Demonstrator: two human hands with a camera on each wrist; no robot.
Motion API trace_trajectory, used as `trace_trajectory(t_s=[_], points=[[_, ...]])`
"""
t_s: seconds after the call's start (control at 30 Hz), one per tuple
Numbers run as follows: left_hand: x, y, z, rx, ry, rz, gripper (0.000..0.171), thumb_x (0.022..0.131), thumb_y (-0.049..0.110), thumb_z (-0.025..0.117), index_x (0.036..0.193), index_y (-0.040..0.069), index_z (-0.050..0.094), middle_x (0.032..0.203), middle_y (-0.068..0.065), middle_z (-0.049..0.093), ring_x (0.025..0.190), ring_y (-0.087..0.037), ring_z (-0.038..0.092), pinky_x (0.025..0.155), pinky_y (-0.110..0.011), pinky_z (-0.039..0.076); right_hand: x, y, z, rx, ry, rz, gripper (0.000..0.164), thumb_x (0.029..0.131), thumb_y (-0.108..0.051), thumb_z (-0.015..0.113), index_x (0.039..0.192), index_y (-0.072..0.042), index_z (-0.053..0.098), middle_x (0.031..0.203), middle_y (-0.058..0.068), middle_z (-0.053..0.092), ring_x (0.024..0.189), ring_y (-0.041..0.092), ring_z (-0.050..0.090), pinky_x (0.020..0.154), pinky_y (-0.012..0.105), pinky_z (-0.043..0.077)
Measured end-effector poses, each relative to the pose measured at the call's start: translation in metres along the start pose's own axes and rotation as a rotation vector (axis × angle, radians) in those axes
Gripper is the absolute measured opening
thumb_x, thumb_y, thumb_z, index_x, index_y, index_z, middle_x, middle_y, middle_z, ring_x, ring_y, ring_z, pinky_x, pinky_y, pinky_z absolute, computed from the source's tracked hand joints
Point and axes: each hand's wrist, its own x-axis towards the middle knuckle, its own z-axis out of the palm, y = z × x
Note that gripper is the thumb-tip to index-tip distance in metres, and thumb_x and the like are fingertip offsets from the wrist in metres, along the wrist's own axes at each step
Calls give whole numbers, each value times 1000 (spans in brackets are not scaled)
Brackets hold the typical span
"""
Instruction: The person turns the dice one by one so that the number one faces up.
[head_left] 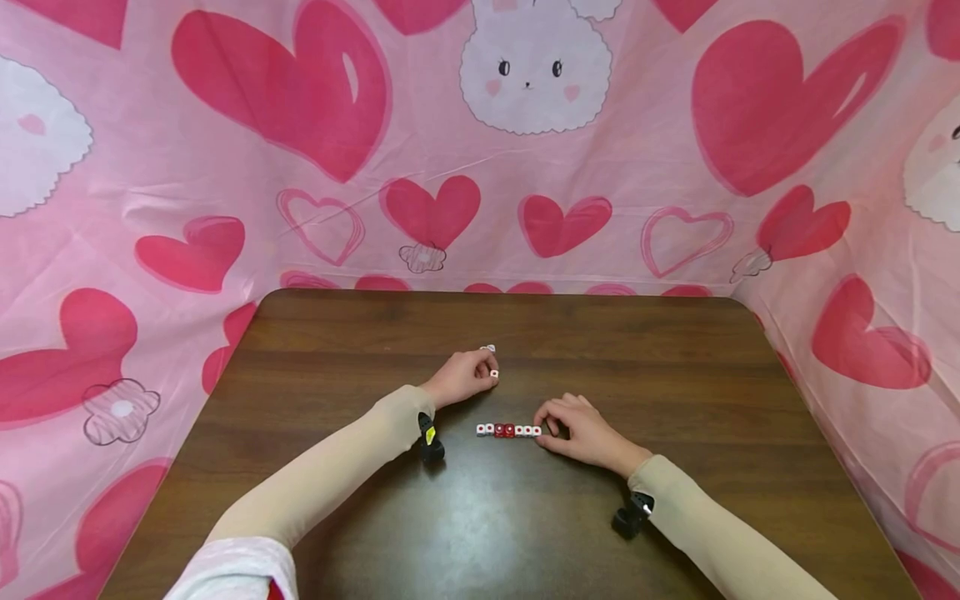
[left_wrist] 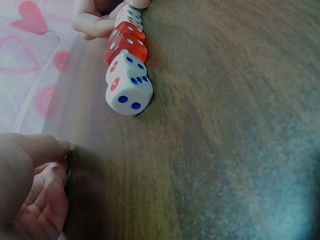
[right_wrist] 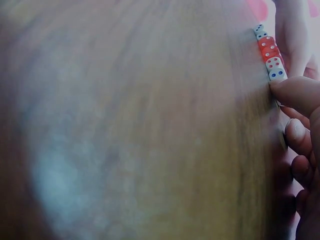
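Observation:
A straight row of dice lies on the table, with two red dice (head_left: 505, 431) between white dice (head_left: 485, 429). My left hand (head_left: 462, 377) is beyond the row's left end and pinches a white die (head_left: 494, 374) between thumb and fingertips. Just past its knuckles sits another white die (head_left: 489, 348), partly covered by the hand. At the row's right end, my right hand (head_left: 588, 433) has thumb and forefinger around the last white die (head_left: 537, 431). In the right wrist view the thumb (right_wrist: 297, 92) presses against that end die. The left hand's die is hidden in the left wrist view.
The dark wooden table (head_left: 450, 533) has rounded far corners. Pink cloth (head_left: 480, 150) printed with hearts hangs behind it and along both sides. A black wrist camera (head_left: 432, 450) is strapped to the left wrist, and another camera (head_left: 630, 518) to the right.

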Motion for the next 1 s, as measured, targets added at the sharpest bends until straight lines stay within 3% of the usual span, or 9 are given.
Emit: trace_trajectory(t_s=[0.43, 0.77, 1.0], points=[[-5, -4, 0, -32, -8, 28, 8, 95, 8, 75, 95, 10, 67, 82, 1, 67, 75, -9, 60, 73, -26, 51, 0, 0, 1, 3, 16, -7, 24, 85, -23, 85, 98, -25, 66, 75, -17, 49, 75, 0, 38, 75, 29, 31], [-13, 3, -7, 43, -41, 59, 10, 94, 9, 77, 90, 10, 68, 79, 1, 68, 72, -7, 59, 71, -27, 50, 1, -2, 1, 12, 11, 6, 22, 87, -25, 85, 99, -25, 66, 75, -16, 50, 76, 2, 38, 76, 30, 32], [-25, 1, -11, 100, -66, 44, 10, 94, 15, 78, 90, 16, 70, 81, 7, 69, 73, -7, 60, 76, -29, 51, -1, 0, 1, 11, 13, -3, 23, 87, -23, 85, 99, -26, 66, 76, -16, 50, 76, 2, 38, 77, 30, 31]])
